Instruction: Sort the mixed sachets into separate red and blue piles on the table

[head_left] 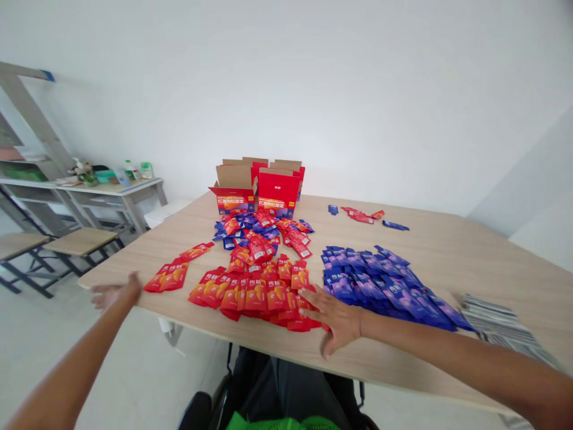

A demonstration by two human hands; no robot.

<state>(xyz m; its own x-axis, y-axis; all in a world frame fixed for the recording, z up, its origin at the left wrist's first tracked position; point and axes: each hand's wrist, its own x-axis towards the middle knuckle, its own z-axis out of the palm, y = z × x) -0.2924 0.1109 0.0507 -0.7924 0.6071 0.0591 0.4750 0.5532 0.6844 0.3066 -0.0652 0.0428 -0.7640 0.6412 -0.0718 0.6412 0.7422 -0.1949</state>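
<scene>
My left hand (115,292) is at the table's front left edge with its fingers apart and nothing in it. Just right of it lie a few red pouches (173,276). My right hand (335,318) spreads its fingers over the right end of a wide row of overlapping red pouches (256,294), seeming to touch the nearest ones. Beyond that hand, blue pouches (358,269) are fanned in overlapping rows. A mixed heap of red and blue pouches (237,229) lies behind the red row, in front of the boxes.
Several open red cartons (278,186) stand at the back of the wooden table (465,251). Loose red pouches (360,216) and a blue pouch (396,226) lie farther back. A stack of striped flat sheets (504,325) is at right. Stools (83,240) stand off to the left.
</scene>
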